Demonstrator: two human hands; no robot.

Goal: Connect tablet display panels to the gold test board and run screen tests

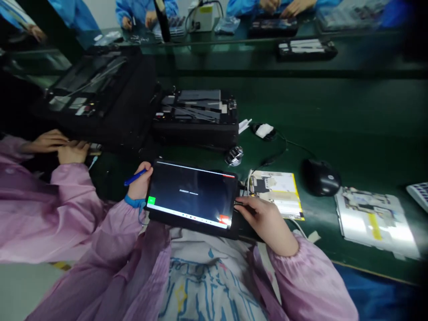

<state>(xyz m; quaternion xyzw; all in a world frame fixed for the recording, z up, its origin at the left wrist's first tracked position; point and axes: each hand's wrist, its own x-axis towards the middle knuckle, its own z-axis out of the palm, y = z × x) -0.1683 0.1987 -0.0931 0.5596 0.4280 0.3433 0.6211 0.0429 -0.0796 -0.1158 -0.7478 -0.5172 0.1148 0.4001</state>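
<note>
A black tablet [192, 191] with a lit screen is held tilted in front of my body. My left hand [139, 183] grips its left edge, and a blue pen [135, 177] sticks out from between the fingers. At the tablet's right edge, my right hand [262, 216] pinches something small and dark, apparently a cable plug; the fingers mostly hide it. Just beyond that hand lies an opened tablet part [277, 189] with a yellow border and a white cable beside it.
Behind the tablet stand black stacks of opened devices [197, 111]. A black mouse [321, 177], a silver device panel [376, 223] and a keyboard [417, 194] lie to the right. A co-worker's hands [63, 147] are at the left; others work across the bench.
</note>
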